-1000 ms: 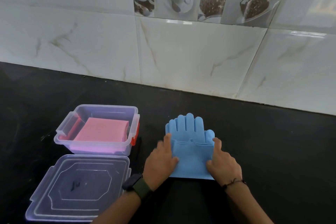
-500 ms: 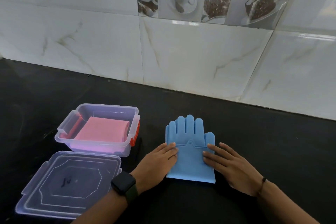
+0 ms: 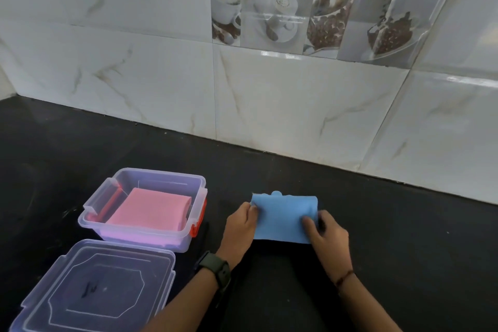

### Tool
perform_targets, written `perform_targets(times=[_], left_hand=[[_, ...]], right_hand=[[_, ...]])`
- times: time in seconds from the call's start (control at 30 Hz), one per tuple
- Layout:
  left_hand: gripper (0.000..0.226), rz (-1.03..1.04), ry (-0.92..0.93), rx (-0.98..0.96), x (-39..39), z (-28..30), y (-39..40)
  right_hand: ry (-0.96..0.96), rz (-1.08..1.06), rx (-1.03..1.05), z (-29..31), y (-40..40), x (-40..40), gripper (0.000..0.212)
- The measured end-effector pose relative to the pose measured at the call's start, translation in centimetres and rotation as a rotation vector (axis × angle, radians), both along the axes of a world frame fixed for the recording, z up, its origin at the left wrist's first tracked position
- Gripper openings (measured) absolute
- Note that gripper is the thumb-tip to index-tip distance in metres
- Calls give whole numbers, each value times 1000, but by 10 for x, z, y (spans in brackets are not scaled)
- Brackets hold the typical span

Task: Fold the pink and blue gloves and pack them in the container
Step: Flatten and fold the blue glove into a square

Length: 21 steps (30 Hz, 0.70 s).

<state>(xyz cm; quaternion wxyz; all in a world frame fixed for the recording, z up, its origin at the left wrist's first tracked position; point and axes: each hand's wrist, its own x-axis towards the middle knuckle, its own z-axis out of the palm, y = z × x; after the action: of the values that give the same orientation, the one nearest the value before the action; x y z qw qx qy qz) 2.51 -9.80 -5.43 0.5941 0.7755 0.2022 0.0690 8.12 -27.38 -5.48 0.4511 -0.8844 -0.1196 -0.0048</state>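
The blue glove (image 3: pixel 283 217) lies on the black counter, folded over into a short rectangle with only fingertip bumps showing at its far edge. My left hand (image 3: pixel 240 226) pinches its left edge. My right hand (image 3: pixel 324 237) grips its right edge, thumb on top. The pink glove (image 3: pixel 149 209), folded flat, rests inside the clear plastic container (image 3: pixel 172 241) to the left of my hands.
The container's clear lid (image 3: pixel 94 291) lies flat on the counter in front of the container, at the bottom left. A tiled wall (image 3: pixel 269 102) rises behind the counter. Bare black counter (image 3: pixel 404 237) stretches to the right.
The blue glove lay flat with its fingers spread and my palms pressing it. Now its lower part is folded up over the fingers, and both hands hold its side edges.
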Motion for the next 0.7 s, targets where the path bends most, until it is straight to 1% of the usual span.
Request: perform_targets(times=[0.07,0.13,0.2,0.27,0.3,0.37,0.4,0.43,0.47,0.53,0.57,0.63,0.7], left_hand=[[36,98,23,6,13,1,1],[39,99,84,135,24,2,5],[42,69,184,301,35,0,7],[51,71,275,441,46,2,6],[55,75,313,506,50,4,4],[62,57,386,698,53,6,-2],[65,40,422,787,53,7,-4],[67,35,449,806,53,7,-6],[68,22,487,767,54,8,-5],[64,-38,517,574,54,11,-1],[60,-74,510,458,53,15,2],[51,-91,485,219,48,23,5],[46,-22,466,-74,39,27,5]], right_hand=[[47,-95,-100,7,18,17,33],[112,-151,-273,8,30,29,35],[153,-193,-377,6,37,32,32],[157,-255,-429,4,41,30,34],[160,-291,-465,4,42,29,40],[218,-343,-514,4,40,26,51],[263,-353,-498,6,38,26,54],[304,-350,-459,8,37,26,56],[342,-330,-413,11,36,28,56],[426,-252,-329,18,36,30,55],[481,-211,-272,21,36,31,51],[614,-178,-86,24,34,31,41],[733,-194,116,28,29,29,43]])
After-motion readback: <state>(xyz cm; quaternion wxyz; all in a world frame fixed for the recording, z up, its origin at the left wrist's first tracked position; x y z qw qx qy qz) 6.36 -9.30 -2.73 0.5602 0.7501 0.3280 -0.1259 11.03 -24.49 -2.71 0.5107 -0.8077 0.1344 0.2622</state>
